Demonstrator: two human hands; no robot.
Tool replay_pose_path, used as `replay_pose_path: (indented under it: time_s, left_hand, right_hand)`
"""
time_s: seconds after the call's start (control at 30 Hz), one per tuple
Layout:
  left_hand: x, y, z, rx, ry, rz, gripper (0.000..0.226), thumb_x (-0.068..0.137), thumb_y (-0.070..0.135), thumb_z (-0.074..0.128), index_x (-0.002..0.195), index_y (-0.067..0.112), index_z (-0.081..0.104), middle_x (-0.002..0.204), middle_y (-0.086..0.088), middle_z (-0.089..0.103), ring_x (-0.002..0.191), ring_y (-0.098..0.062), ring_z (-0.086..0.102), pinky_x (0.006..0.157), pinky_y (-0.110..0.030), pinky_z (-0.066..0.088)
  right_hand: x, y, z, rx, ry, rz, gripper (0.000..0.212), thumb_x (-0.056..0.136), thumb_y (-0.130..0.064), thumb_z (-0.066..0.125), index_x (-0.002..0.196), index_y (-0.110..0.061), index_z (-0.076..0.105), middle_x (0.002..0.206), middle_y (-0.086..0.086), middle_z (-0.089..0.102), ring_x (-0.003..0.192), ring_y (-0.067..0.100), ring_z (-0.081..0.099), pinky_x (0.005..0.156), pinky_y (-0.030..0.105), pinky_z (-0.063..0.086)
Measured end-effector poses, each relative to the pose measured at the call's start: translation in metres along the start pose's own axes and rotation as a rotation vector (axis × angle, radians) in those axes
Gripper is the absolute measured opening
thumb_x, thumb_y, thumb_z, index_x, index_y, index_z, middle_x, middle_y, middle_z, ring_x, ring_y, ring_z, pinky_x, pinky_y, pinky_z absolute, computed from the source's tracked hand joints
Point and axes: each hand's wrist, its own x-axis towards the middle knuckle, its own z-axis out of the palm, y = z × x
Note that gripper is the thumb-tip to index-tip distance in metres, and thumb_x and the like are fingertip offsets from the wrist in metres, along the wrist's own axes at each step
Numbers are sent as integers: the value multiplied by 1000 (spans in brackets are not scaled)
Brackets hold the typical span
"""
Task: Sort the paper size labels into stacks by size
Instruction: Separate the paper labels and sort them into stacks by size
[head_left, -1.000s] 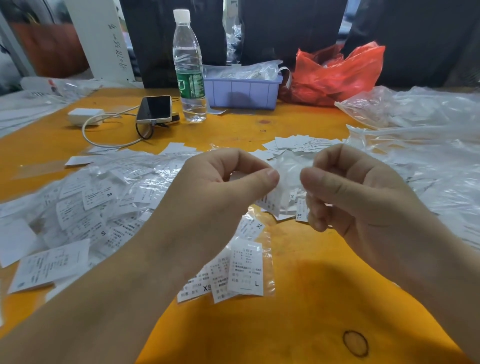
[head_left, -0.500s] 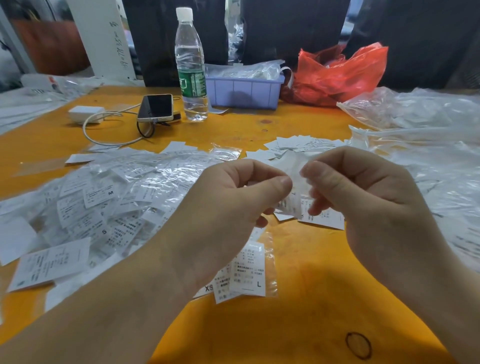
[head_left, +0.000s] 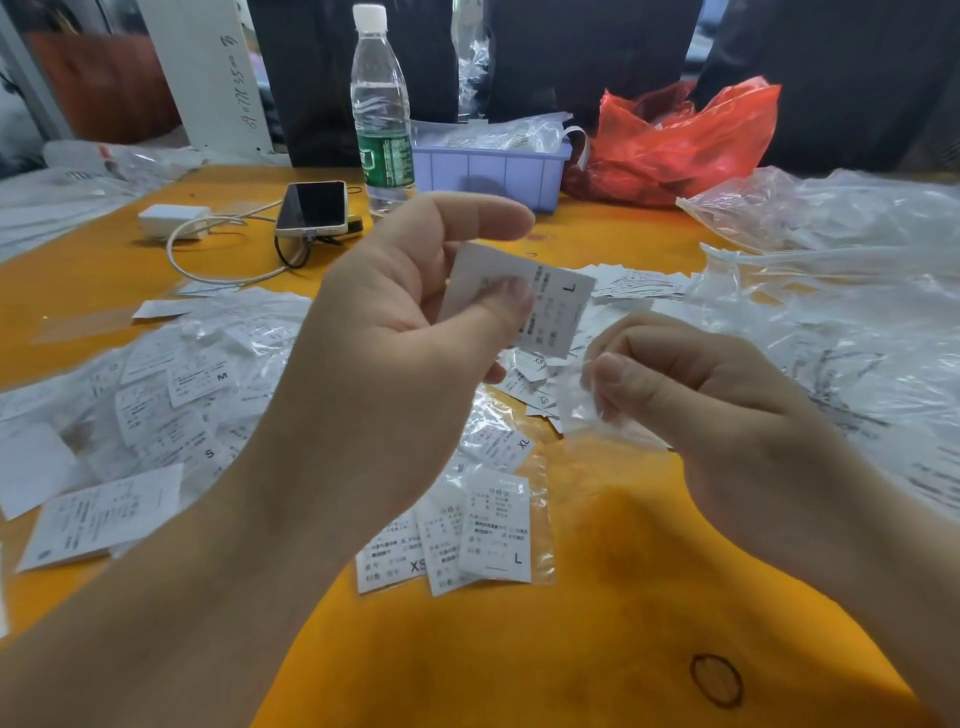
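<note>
My left hand (head_left: 410, 322) is raised over the orange table (head_left: 597, 597) and pinches a small stack of white size labels (head_left: 558, 312); the front one reads L. My right hand (head_left: 691, 395), lower and to the right, pinches an emptied clear plastic sleeve (head_left: 592, 410). Below my hands lie sleeved labels marked XS (head_left: 395, 558), L (head_left: 498, 530) and XL (head_left: 498, 441). A big heap of sleeved labels (head_left: 171, 395) covers the table's left side. Loose labels (head_left: 535, 379) lie behind my right hand, partly hidden.
A water bottle (head_left: 382, 114), a phone (head_left: 314, 208) with cable and white charger (head_left: 171, 218), a purple bin (head_left: 493, 166) and a red bag (head_left: 675, 140) stand at the back. Clear plastic bags (head_left: 831, 270) fill the right side. More loose labels (head_left: 639, 283) lie mid-table.
The labels have come out of their sleeve. My left hand rose with the label stack, while my right hand dropped away to the right holding the empty sleeve.
</note>
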Motion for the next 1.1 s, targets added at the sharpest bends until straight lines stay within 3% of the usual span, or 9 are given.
replay_pose_path:
  time_s: [0.2, 0.33, 0.4, 0.63, 0.87, 0.93, 1.1]
  left_hand:
    - [-3, -3, 7, 91, -71, 24, 25, 84, 24, 64, 105, 38, 62, 84, 8, 69, 77, -6, 67, 58, -17, 52]
    - [-4, -3, 6, 161, -77, 70, 26, 86, 24, 64, 106, 40, 61, 89, 5, 68, 86, -14, 68, 61, -32, 59]
    - [-5, -1, 5, 189, -79, 91, 27, 86, 23, 64, 106, 41, 61, 89, 4, 67, 84, -16, 68, 61, -36, 59]
    - [-4, 0, 2, 297, -92, 152, 29, 87, 24, 64, 110, 40, 60, 89, 10, 65, 88, -13, 67, 64, -30, 59]
    - [-4, -1, 3, 361, -120, 191, 31, 86, 25, 64, 111, 42, 56, 87, 12, 66, 89, -9, 67, 67, -26, 58]
    - [-4, -1, 3, 274, -136, 132, 30, 85, 27, 65, 111, 40, 56, 87, 8, 68, 87, -11, 68, 68, -31, 59]
    - [-1, -10, 7, -139, -304, -303, 40, 75, 35, 68, 113, 27, 59, 93, 5, 74, 90, -12, 71, 77, -30, 59]
  right_hand:
    - [-3, 0, 3, 22, -79, -20, 27, 87, -36, 50, 69, -19, 61, 76, -4, 53, 74, 21, 50, 67, 41, 36]
    - [-4, 0, 3, 11, -73, -31, 27, 88, -38, 50, 72, -21, 63, 74, -6, 53, 71, 15, 49, 65, 38, 36]
    - [-4, 0, 1, 12, -58, -28, 27, 88, -38, 51, 72, -21, 63, 72, -4, 53, 69, 19, 48, 63, 40, 36]
    - [-2, 0, -2, 21, -55, -37, 35, 84, -51, 54, 72, -20, 64, 70, 2, 51, 69, 32, 47, 62, 49, 37]
    - [0, 0, -7, 70, -81, -17, 31, 87, -37, 54, 72, -13, 66, 65, 0, 56, 65, 15, 51, 60, 23, 42]
    - [0, 0, -7, 139, -88, 4, 31, 86, -34, 55, 72, -9, 66, 64, -2, 56, 63, 13, 50, 59, 20, 42]
    - [1, -1, -6, 360, -69, 88, 27, 80, -34, 59, 68, -12, 69, 71, 7, 59, 61, 22, 47, 55, 23, 43]
